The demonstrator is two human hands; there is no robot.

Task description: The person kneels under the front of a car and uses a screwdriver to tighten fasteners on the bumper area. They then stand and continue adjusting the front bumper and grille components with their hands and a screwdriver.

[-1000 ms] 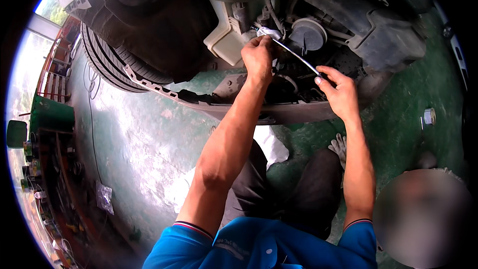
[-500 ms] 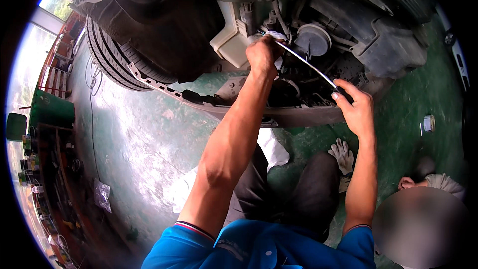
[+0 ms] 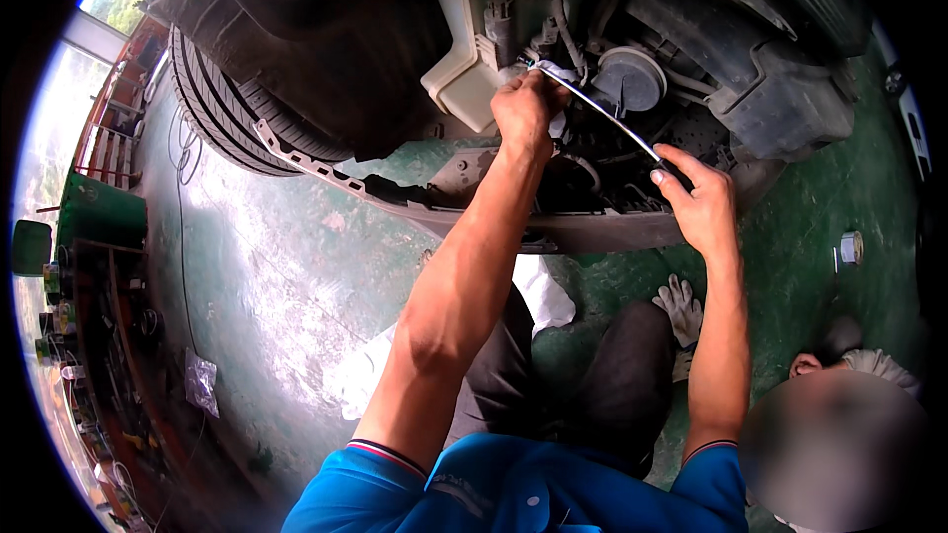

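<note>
The left hand is pinching the long wrench head steady while the right hand is gripping its handle for leverage

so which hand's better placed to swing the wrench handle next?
Right, probably. The right hand grips the free end of the long wrench, where leverage is greatest; the left hand is up at its head, steadying it.

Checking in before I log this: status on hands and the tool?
Left hand steadies the head end of the long metal wrench inside the car's front end. Right hand grips its handle end. Hoses crowd the head.
</note>
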